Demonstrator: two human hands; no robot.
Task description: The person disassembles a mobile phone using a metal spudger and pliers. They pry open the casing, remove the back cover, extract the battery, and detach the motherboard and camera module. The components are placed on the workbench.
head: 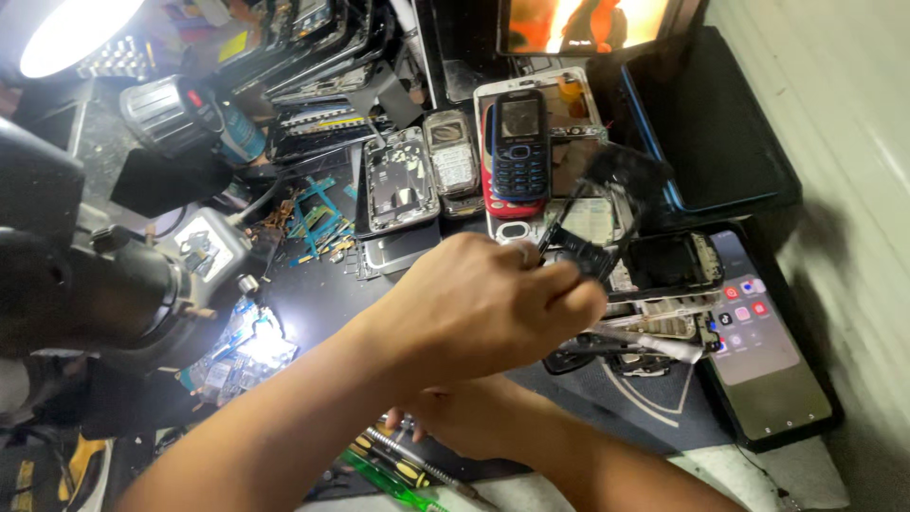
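Cluttered bench (313,313): our left hand (483,308) pinches a black frame (578,251); right hand (474,417), fingers hidden, we cannot tell. A slip might crack it.

A thin black plastic phone frame piece (580,248), flat and rectangular with an open window, is tilted upward, its lower end pinched in the left hand's (483,308) fingertips. Its upper end blurs into a dark smear (detail there is unreadable). It hangs above the cluttered bench, over a stripped phone housing.
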